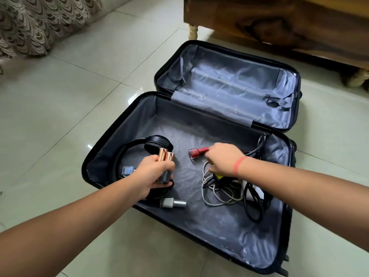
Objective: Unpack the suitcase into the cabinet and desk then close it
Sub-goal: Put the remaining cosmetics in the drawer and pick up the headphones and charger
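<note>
Suitcase [276,236] is lying open on the tiled floor, its lid half at 1 o'clock and its packed half at centre.

Likely hazards: the left hand [149,176] is already carrying two rose-capped bottles [165,156], so adding a third risks one sliding out and striking the tiles. The red bottle [194,153] is being held by its cap alone, and a loose cap could be letting the glass body drop. A white cable [217,196] is lying just below the right hand [223,156] and may be snagging the wrist on lift-off.

Pose: the left forearm is entering from 8 o'clock, its fingers [169,166] curling round the two bottle bodies, caps pointing toward 12 o'clock, above the headphones [157,141]. The right forearm is entering from 3 o'clock, its fingers [209,154] pinching the red bottle's cap, with the body pointing toward 9 o'clock. A grey bottle [172,203] is lying at 6 o'clock of the left hand.
</note>
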